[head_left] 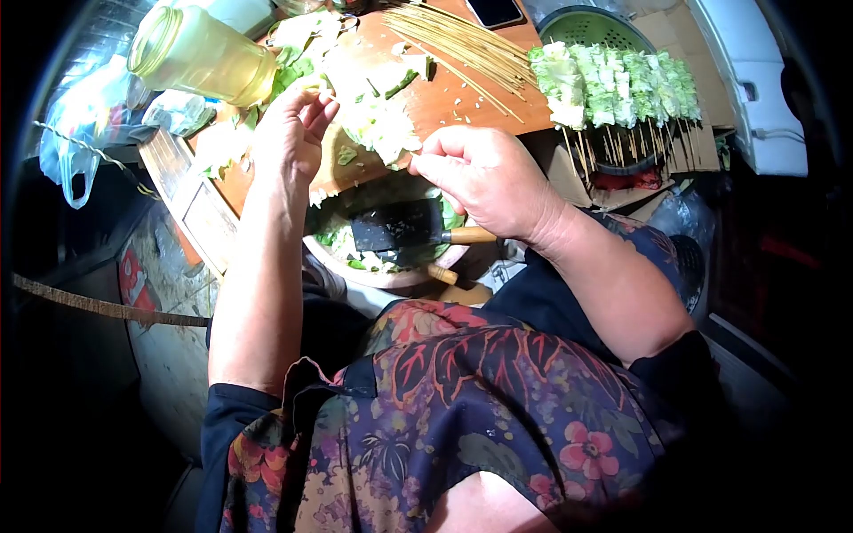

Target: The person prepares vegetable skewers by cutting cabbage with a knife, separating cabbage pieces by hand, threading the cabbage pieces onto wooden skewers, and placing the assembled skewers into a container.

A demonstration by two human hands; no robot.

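My left hand point(298, 124) is raised over the wooden board, its fingers curled in by the thumb. A small pale bit shows at its fingertips, too bright to name. Across from it, my right hand point(484, 178) pinches thumb and finger together beside the pale cut cabbage leaves point(382, 124). What lies in that pinch is too thin or hidden to make out. Below the hands, a cleaver point(395, 229) with a wooden handle lies across a tub point(409, 278) holding leafy scraps.
Bare bamboo skewers point(462, 40) lie at the board's back. Several skewers loaded with cabbage point(613, 84) rest at right by a green colander point(595, 25). A large jar point(204, 58) of yellowish liquid leans at left near a plastic bag point(84, 124). A phone point(495, 11) sits at the far edge.
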